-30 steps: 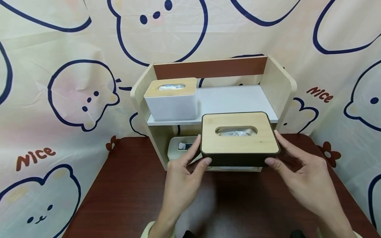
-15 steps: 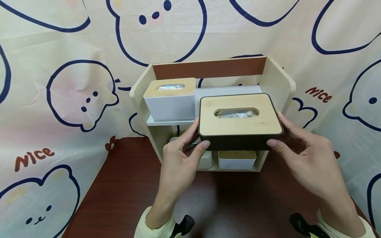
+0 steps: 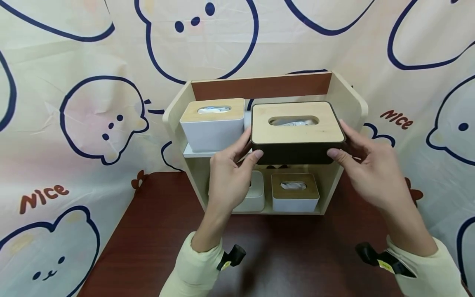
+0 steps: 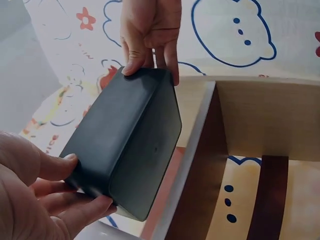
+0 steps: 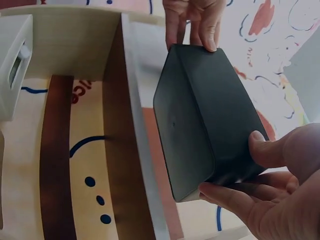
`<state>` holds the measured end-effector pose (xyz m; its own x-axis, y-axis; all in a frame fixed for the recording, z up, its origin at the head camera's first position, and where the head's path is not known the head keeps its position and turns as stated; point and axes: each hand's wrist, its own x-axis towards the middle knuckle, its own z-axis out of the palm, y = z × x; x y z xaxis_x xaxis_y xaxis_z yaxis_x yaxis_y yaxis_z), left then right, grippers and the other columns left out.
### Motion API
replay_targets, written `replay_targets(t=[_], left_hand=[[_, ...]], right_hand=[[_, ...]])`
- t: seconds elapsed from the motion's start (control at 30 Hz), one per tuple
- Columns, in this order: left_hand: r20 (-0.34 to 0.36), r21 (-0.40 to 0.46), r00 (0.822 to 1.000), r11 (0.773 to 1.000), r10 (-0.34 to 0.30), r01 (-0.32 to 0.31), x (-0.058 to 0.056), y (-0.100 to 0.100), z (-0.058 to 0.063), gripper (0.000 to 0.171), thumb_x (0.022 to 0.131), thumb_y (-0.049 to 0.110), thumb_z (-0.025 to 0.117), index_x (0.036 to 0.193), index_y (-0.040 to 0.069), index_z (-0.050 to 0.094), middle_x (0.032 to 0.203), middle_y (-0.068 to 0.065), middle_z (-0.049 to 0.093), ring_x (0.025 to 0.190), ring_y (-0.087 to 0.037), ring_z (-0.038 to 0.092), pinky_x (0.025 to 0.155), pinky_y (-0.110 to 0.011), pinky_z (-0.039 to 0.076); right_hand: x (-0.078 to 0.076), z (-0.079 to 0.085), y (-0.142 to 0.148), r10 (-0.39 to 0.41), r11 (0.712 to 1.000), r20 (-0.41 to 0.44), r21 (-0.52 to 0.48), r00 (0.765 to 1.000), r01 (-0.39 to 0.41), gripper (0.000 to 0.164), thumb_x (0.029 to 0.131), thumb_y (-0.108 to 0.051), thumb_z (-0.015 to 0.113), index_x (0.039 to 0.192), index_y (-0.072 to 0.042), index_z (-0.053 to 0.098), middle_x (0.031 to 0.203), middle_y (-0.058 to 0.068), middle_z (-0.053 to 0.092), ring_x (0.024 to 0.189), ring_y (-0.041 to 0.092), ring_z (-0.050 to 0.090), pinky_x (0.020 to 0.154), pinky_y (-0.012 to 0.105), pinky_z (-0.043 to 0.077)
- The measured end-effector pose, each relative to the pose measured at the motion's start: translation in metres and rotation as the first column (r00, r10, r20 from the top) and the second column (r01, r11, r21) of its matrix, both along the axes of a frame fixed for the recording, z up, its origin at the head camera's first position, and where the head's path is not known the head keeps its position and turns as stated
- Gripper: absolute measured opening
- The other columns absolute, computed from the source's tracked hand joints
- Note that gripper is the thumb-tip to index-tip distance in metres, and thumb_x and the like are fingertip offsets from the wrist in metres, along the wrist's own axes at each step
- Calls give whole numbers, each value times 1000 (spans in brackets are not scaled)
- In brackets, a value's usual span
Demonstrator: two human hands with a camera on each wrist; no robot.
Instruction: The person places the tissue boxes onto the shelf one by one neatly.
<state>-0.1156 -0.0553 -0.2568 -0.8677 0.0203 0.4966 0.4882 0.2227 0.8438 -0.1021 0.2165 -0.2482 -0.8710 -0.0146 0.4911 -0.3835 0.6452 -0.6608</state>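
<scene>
Both hands hold a black tissue box [image 3: 295,153] with a pale wooden lid, one hand at each short end. In the head view it hangs in front of and above the right part of the upper shelf board [image 3: 196,153]. My left hand [image 3: 230,177] grips the left end, its thumb on the front wall. The right end is pinched by my right hand [image 3: 375,169], thumb also in front. White tissue shows in the lid's slot. From the left wrist, the black box [image 4: 120,125] shows its underside, apart from the shelf edge [image 4: 192,150].
A white tissue box [image 3: 213,134] with a wooden lid stands at the upper shelf's left. Below are a pale box [image 3: 256,196], partly behind my left hand, and a smaller wood-topped tissue box [image 3: 295,202]. The wooden rack [image 3: 349,97] stands on a dark table [image 3: 289,255].
Both hands have raised the black tissue box and moved it away from me, to the upper shelf's height. The lower-right tissue box, hidden at first, has come into view.
</scene>
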Motion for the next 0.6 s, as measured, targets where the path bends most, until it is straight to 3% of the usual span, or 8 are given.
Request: replay_targets(t=[0.03,0.17,0.37,0.6], left_hand=[[4,10,1000,1000,2,-2,-3,1,0,56,101,4,73,154,13,57,151,-9,63,136,-13,64,106,-34,57],[26,41,1000,999,7,-8,-16,7,1,56,101,1,72,154,12,57,153,-9,62,137,-14,64,107,-34,57],[38,37,998,998,46,-47,-32,16,2,56,101,0,72,153,10,58,153,-10,63,136,-20,65,108,-35,57],[52,50,998,998,45,-48,-45,24,-1,57,102,-5,68,156,6,55,156,-14,59,139,-26,63,109,-35,55]], right_hand=[[-4,1,-1,8,1000,6,-9,1000,-8,69,101,-14,76,162,-21,45,149,24,62,120,40,71,76,-2,48],[-17,2,-2,37,998,38,-56,999,-35,70,103,-11,73,165,-21,41,154,23,59,129,46,66,81,1,49],[-33,0,-3,42,995,58,-95,997,-37,68,105,-11,70,166,-18,40,153,21,61,131,40,66,84,0,50],[-48,-2,-5,11,997,66,-75,998,-6,67,107,-14,68,167,-15,39,154,22,60,134,40,65,79,-4,43]])
